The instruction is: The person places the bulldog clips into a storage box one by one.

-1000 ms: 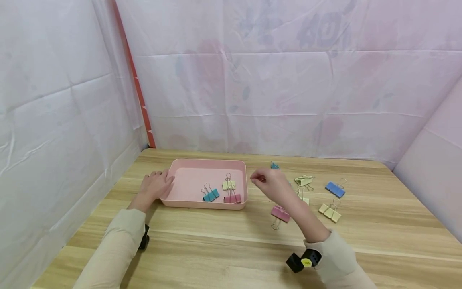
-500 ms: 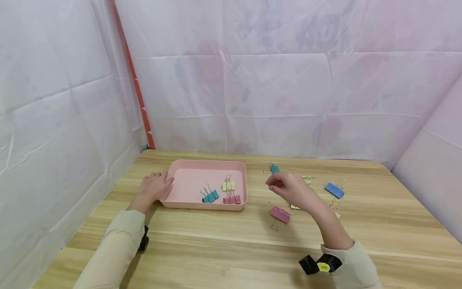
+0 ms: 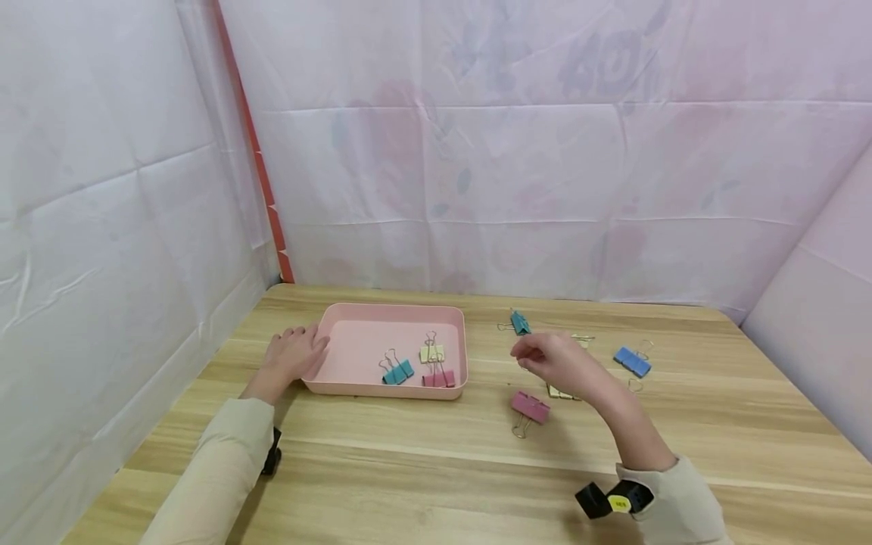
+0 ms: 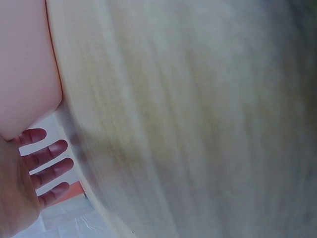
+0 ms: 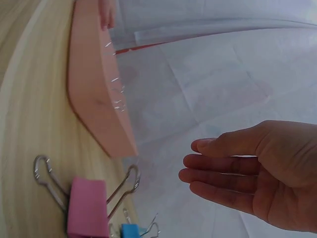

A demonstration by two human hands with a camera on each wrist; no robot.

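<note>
My left hand (image 3: 293, 353) lies at the left rim of a pink tray (image 3: 381, 389), its fingers spread and fairly straight in the left wrist view. Inside the tray are a teal binder clip (image 3: 398, 372), a pale yellow binder clip (image 3: 432, 353) and a pink binder clip (image 3: 439, 378). My right hand (image 3: 562, 367) hovers over the clips right of the tray, fingers loosely bent, thumb near the index finger and nothing between them in the right wrist view. Just below it lies another pink binder clip (image 5: 87, 208). A pale yellow clip (image 3: 560, 392) is partly hidden under the hand.
Behind the right hand lies a teal binder clip (image 3: 520, 322). Farther right is a blue binder clip (image 3: 633, 361). White cloth walls (image 3: 518, 189) enclose the wooden table (image 3: 381, 469) at the back and sides.
My right hand has moved right, away from the tray and over the loose clips, uncovering the teal clip at the back. The left hand has stayed at the tray's rim.
</note>
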